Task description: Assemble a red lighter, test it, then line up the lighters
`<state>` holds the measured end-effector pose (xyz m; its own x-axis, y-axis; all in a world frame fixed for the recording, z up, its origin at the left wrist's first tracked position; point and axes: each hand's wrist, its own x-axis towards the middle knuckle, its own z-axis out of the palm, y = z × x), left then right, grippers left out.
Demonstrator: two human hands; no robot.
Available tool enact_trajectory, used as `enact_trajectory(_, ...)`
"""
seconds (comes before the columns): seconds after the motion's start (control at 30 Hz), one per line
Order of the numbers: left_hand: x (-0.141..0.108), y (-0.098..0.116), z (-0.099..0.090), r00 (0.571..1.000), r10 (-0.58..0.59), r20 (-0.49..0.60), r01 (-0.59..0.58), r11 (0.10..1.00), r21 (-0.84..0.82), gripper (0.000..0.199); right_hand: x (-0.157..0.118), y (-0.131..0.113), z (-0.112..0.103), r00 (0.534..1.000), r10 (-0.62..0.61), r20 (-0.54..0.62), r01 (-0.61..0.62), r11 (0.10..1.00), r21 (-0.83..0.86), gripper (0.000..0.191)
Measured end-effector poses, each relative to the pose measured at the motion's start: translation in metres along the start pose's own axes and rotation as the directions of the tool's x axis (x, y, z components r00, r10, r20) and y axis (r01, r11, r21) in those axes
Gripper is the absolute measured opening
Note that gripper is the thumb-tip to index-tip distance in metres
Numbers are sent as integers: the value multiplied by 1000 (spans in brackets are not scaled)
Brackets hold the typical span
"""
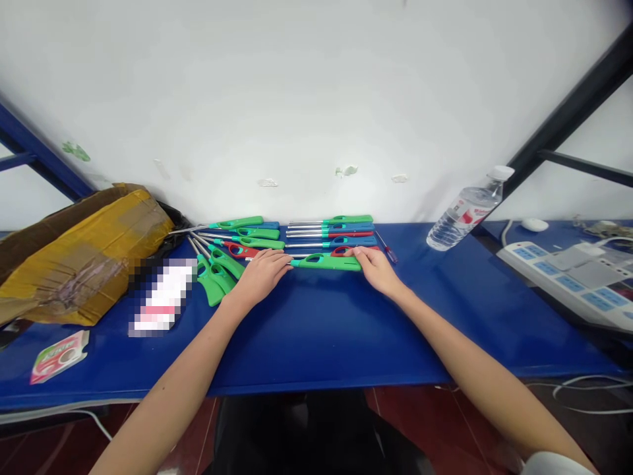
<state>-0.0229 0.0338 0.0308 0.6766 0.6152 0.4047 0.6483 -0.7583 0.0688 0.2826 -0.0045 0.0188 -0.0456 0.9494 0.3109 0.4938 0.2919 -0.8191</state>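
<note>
Item one: a long-nosed utility lighter (326, 262), green handle with a metal shaft pointing left, lying flat and crosswise near the far edge of the blue table (326, 336). The left hand (262, 275) sits at the shaft end, its fingers (284, 258) at the neck of the handle. The right hand (377, 270) sits at the rear end, its fingers (357, 253) over the green plastic. Grip state: both hands touch the lighter from opposite ends, fingers lightly curled. Whether either is clamped cannot be told.

Directly behind: a row of similar lighters (329, 234) with green, blue and red handles, lying side by side along the far edge. To the left, more lighters (215, 277) lie fanned out. Just beyond the right hand, a red-handled screwdriver (388, 251).

Further out: a taped cardboard box (84, 257) at the left end, a pixelated packet (161, 297) beside it, a small printed sachet (59, 356) at the near-left corner, and a plastic water bottle (465, 211) lying at the far-right corner — a power strip (564, 284) and white mouse (535, 225) sit beyond it.
</note>
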Motion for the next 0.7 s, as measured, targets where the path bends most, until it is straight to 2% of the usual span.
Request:
enact_trajectory(0.07,1,5,0,1000,12,-19,-12,1000,-11,32,-5,-5,-1,980,-196,-34,181,948,-262,45)
enact_trajectory(0.13,2,9,1,999,31,-37,-31,1000,-1,31,-10,-11,1,941,-338,7,309,848,-430,42)
enact_trajectory(0.2,2,13,2,997,50,-62,-48,999,22,31,-14,-18,6,907,-409,99,398,758,-517,44)
enact_trajectory(0.3,2,18,4,993,71,-99,-67,997,50,30,-17,-25,16,865,-443,236,489,641,-591,44)
enact_trajectory(0.4,1,22,4,990,73,-122,-66,996,56,30,-17,-25,22,850,-439,292,519,598,-611,43)
enact_trajectory(0.57,2,29,6,985,78,-152,-70,996,60,31,-18,-20,23,869,-416,269,488,628,-607,42)
enact_trajectory(0.7,3,37,6,963,46,-266,-26,997,78,33,-13,-16,15,878,-420,230,463,623,-630,39)
